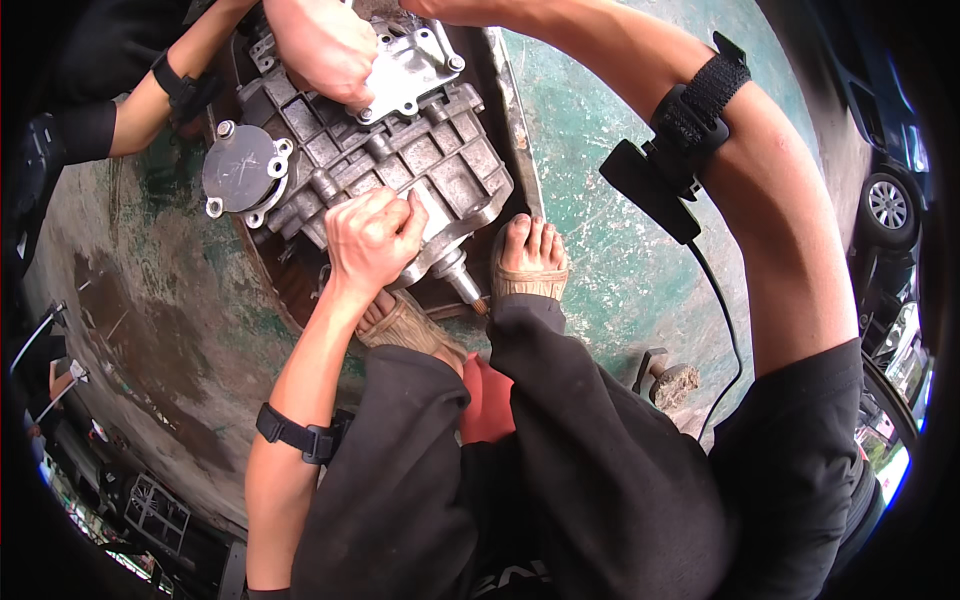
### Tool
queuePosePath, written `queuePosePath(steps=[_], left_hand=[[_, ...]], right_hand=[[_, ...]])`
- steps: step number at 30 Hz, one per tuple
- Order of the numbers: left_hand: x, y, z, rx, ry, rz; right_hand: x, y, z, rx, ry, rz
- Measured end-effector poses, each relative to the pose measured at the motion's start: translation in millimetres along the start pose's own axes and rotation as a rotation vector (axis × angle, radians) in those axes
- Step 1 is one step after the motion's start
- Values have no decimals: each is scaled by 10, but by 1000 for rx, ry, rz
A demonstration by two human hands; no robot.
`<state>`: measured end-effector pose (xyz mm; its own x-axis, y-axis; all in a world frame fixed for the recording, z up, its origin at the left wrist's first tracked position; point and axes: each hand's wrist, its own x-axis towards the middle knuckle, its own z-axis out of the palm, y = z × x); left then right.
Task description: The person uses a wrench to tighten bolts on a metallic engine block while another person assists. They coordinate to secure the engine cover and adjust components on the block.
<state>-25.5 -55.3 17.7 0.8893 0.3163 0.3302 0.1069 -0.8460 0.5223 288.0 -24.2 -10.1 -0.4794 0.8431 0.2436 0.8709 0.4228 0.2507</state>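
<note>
A grey cast-metal gearbox (pixel 400 150) lies below me, with a ribbed casing. My left hand (pixel 372 238) is closed in a fist against its near end; whatever the fingers may hold is hidden. Just beyond that fist, a shaft (pixel 460 278) with a splined tip sticks out toward my feet. My right hand (pixel 455 8) reaches to the far side and is mostly cut off by the top edge, so its fingers do not show. Another person's fist (pixel 325 50) presses at a bright metal cover plate (pixel 415 70) bolted on the casing.
At the gearbox's left is a round metal cover (pixel 245 168) with bolt lugs. Metal tray edges (pixel 518 120) surround the gearbox. My sandalled feet (pixel 530 265) stand close to the shaft. A rusty metal piece (pixel 668 378) lies on the worn green floor; a car wheel (pixel 889 205) is far right.
</note>
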Motion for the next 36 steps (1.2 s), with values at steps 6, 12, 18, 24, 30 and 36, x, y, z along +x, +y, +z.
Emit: queuePosePath(steps=[6,12,18,24,30,36], left_hand=[[-9,5,-26,45,-31,-2],[-15,-5,-25,48,-41,-1],[-2,3,-33,53,-52,-6],[-43,-24,5,12,12,-4],[-73,-43,20,-35,53,-16],[-93,-36,21,-47,69,-42]], right_hand=[[-89,27,168,47,-115,107],[-364,40,361,151,-310,318],[-516,33,474,223,-425,451],[-316,-40,285,323,-466,506],[-608,-148,-27,345,-288,662],[-1004,-818,-550,1147,-285,1460]])
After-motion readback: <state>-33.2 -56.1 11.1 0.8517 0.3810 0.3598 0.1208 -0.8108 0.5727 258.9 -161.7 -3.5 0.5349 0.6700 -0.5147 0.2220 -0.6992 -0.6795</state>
